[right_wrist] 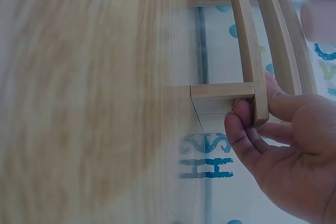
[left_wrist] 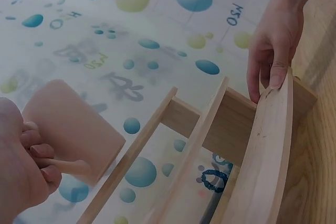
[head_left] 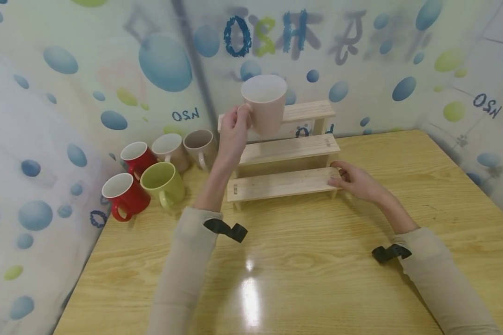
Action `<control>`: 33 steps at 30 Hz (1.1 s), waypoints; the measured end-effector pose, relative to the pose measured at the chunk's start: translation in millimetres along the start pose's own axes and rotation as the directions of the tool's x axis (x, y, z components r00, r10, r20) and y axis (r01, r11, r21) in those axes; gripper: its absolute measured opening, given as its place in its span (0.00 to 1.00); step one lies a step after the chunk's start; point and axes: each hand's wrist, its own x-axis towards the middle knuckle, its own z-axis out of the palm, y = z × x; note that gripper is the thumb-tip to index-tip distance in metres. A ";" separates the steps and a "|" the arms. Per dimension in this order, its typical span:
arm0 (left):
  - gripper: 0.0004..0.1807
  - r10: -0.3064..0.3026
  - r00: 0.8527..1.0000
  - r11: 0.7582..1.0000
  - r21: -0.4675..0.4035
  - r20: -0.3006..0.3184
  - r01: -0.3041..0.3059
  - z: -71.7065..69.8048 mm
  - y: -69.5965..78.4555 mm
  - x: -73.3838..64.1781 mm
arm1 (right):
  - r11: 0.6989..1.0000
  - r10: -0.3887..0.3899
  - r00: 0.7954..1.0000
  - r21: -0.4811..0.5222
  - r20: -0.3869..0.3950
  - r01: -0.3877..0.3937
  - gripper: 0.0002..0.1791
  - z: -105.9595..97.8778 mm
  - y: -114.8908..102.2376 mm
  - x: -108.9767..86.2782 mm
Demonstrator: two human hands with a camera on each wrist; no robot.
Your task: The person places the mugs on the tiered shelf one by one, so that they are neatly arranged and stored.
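Observation:
My left hand [head_left: 234, 137] grips a pale pink mug [head_left: 268, 109] by its handle. The mug is upright and overlaps the top tier of a three-tier wooden shelf [head_left: 282, 184] in the head view. In the left wrist view, the fingers of the left hand [left_wrist: 23, 156] curl through the handle, and the mug's base shows just above the top board. My right hand [head_left: 356, 181] pinches the right end of the lowest board, thumb on top and fingers underneath, as the right wrist view also shows.
Left of the shelf stand two red mugs [head_left: 127, 197], a green mug [head_left: 164, 184], a pale pink mug [head_left: 172, 151] and a grey-brown mug [head_left: 201, 149]. The wooden table [head_left: 302, 260] meets a patterned wall covering [head_left: 151, 107] at the back and left.

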 end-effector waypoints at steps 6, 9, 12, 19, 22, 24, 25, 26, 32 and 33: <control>0.18 -0.043 0.998 0.999 -0.015 0.038 0.044 12.2 -2.0 12.7 | 1.000 0.000 1.000 -0.003 -0.006 0.000 0.33 0.5 2.4 0.1; 0.18 -0.053 0.997 0.998 -0.018 0.062 0.054 18.3 -3.2 18.5 | 1.000 -0.003 1.000 0.012 -0.005 0.003 0.32 0.9 3.3 -0.4; 0.19 -0.054 0.995 0.998 -0.008 0.086 0.055 24.0 -4.1 24.2 | 1.000 -0.003 1.000 0.030 0.000 0.003 0.32 1.1 4.0 -0.6; 0.20 -0.037 0.991 0.999 -0.020 0.131 0.040 35.2 -5.2 38.5 | 1.000 -0.005 1.000 0.021 -0.005 0.005 0.32 1.0 5.6 1.0; 0.20 -0.030 0.990 0.999 -0.039 0.135 0.035 39.8 -6.0 45.1 | 1.000 -0.002 1.000 0.008 -0.008 0.002 0.32 -0.1 5.5 1.1; 0.20 -0.027 0.991 0.999 -0.037 0.132 0.032 43.2 -7.0 49.8 | 1.000 -0.004 1.000 -0.003 -0.010 0.004 0.32 -0.4 5.2 1.0; 0.20 -0.027 0.991 0.999 -0.034 0.131 0.032 45.0 -7.6 52.1 | 1.000 -0.005 1.000 -0.003 -0.010 0.005 0.32 -0.6 4.9 0.9; 0.20 -0.028 0.991 0.999 -0.028 0.129 0.032 46.7 -8.2 54.3 | 1.000 -0.006 1.000 -0.002 -0.010 0.006 0.32 -0.7 4.6 0.7; 0.18 -0.065 0.989 0.996 0.065 0.131 0.057 53.9 -10.5 66.1 | 0.999 -0.009 1.000 0.030 0.001 0.009 0.33 -0.6 2.2 -0.7; 0.18 -0.071 0.989 0.995 0.085 0.131 0.060 54.3 -10.9 68.2 | 0.999 -0.008 1.000 0.035 0.002 0.008 0.33 -0.6 2.0 -0.7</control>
